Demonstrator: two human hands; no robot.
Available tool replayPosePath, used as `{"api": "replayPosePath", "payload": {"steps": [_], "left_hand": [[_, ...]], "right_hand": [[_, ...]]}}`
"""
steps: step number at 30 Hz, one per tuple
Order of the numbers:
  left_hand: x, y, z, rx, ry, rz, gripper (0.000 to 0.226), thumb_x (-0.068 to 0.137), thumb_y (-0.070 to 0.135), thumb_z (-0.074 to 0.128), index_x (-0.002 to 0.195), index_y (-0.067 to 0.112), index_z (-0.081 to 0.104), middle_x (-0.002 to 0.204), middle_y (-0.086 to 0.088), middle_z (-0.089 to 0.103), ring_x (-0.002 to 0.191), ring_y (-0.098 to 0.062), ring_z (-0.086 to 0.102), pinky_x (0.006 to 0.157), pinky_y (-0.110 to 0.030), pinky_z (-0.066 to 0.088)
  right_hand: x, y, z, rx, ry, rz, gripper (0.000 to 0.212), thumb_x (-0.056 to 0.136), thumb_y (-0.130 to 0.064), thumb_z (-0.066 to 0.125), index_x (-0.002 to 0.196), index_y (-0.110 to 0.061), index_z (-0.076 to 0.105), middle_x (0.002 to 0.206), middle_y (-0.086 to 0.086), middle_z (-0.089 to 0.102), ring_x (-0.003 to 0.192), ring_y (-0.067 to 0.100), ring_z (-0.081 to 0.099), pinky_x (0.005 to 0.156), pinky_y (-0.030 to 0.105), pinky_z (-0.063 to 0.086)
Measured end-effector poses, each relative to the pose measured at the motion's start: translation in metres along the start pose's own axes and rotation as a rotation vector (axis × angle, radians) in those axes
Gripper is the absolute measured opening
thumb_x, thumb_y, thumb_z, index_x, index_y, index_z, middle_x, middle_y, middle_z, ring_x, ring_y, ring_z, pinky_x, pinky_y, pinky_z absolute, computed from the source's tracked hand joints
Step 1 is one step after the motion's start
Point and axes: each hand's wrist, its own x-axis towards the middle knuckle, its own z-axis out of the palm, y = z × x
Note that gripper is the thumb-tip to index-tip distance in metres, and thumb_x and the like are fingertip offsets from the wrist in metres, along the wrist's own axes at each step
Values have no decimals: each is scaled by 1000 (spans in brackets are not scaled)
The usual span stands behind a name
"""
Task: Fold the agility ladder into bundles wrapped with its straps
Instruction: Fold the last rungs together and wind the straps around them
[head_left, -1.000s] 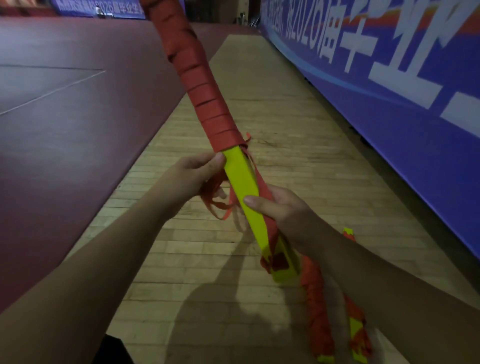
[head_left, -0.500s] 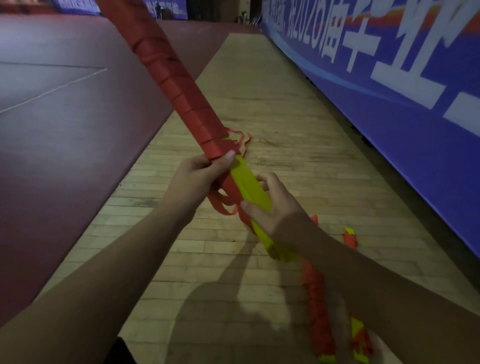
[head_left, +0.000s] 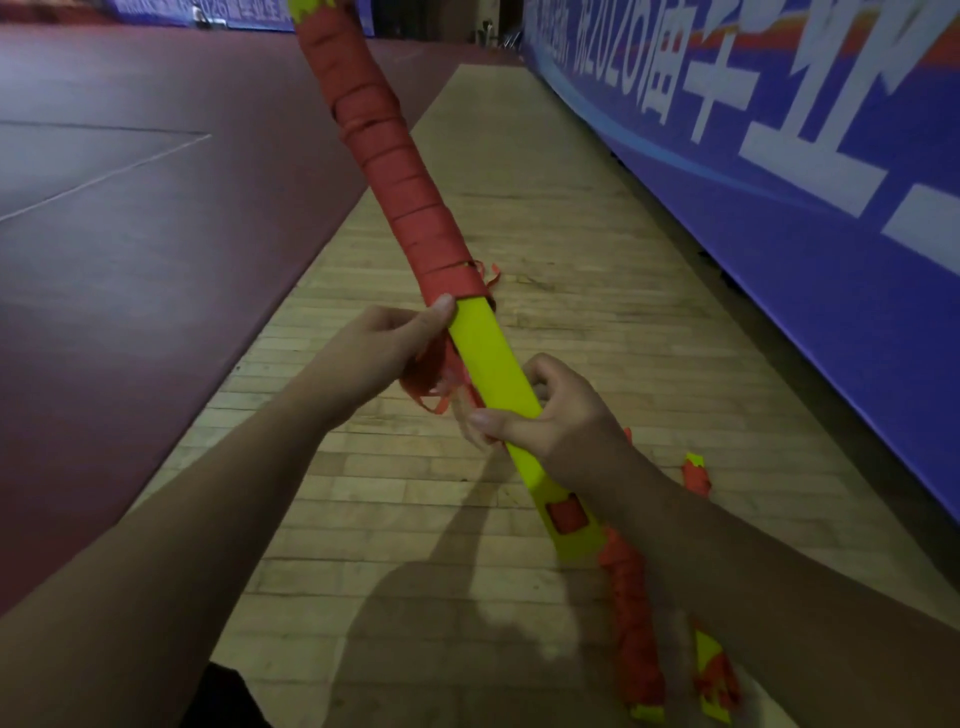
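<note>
The agility ladder (head_left: 452, 280) is held up in the air over the wooden floor (head_left: 545, 218), slanting from the top edge of the view down toward the person; its yellow rungs (head_left: 488, 364) are stacked flat into one bar, and the red strap (head_left: 395, 171) is wound turn beside turn round the upper length, leaving the lower stretch bare; near the bottom end a bit of strap shows through a slot (head_left: 566, 514)

Judged from this, the bundle is light, since two hands hold it aloft with ease; the rungs look like smooth, stiff plastic that may slide against each other if the squeeze slackens, while the strap is thin, limp webbing that slackens at once without tension; the best hold is probably across the flat faces of the bare rungs, with the other hand at the last wound turn

The left hand (head_left: 374, 358) is closed at that edge, thumb pressed on the final turn and fingers curled about the ladder, loose loops of strap (head_left: 428, 376) bunched there; the right hand (head_left: 561, 421) is closed round the bare yellow stretch, thumb on the near side, fingers hooked over the far side

Other wrapped bundles (head_left: 631, 613) lie on the floor at the lower right, toward the blue banner (head_left: 779, 234)
</note>
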Motion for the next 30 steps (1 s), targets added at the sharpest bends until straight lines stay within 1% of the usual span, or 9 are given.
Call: {"api": "replayPosePath", "payload": {"steps": [2,5,7,10,14,18,22,26,30], "left_hand": [[0,-1,3,119,-34,8,55,93,50,57,88,-3,72,78,-17,74,69,-33,67,77,-43,54],[0,4,17,122,39,37,51,85,54,63,88,3,73,74,-7,73,61,-16,63,62,-31,50],[1,2,28,172,177,26,52,81,62,66,83,11,74,69,-3,72,55,-9,61,53,-22,46],[3,-6,37,42,343,-16,44,86,49,70,83,6,73,61,-6,61,45,-7,55,39,-16,38],[5,-9,18,-201,242,4,40,89,32,71,97,-7,70,76,-14,55,64,-16,54,49,-20,45],[5,-12,4,-330,83,11,50,83,36,71,100,-11,66,98,-26,62,91,-36,56,85,-47,43],[3,-12,9,-424,42,20,38,86,27,57,100,-8,65,95,-22,65,92,-35,60,87,-44,46],[5,-10,1,-471,-1,41,50,91,28,53,116,-15,57,110,-29,60,105,-38,58,97,-47,47],[9,-10,-5,-161,-30,28,48,95,41,56,106,-4,68,94,-19,72,85,-29,65,82,-41,50]], "right_hand": [[5,6,-4,-213,137,-25,42,75,-29,86,77,-26,44,69,-7,50,55,0,45,52,15,36],[2,10,0,-388,230,-33,43,79,-35,81,86,-27,40,75,-8,48,62,5,46,53,21,35],[-4,16,10,-515,280,-176,38,85,-32,76,99,-21,42,87,-5,47,70,12,49,55,25,38],[-7,29,24,-567,289,-427,31,89,-21,66,109,-6,46,98,1,42,78,18,45,63,29,38],[3,21,16,-316,130,-297,34,85,-24,74,104,-16,47,98,1,51,79,14,52,65,12,40],[19,8,-9,8,-113,96,72,69,-39,87,129,-25,48,118,-1,64,104,15,68,89,38,58],[10,7,-9,272,-367,204,38,82,-28,78,112,-8,65,97,15,75,86,32,73,74,42,59],[3,3,-1,272,-255,116,17,88,-20,73,99,-10,67,81,9,72,71,28,71,63,37,57],[6,7,1,211,-66,34,28,85,-14,78,108,-4,66,86,12,74,73,22,73,66,36,58]]}}
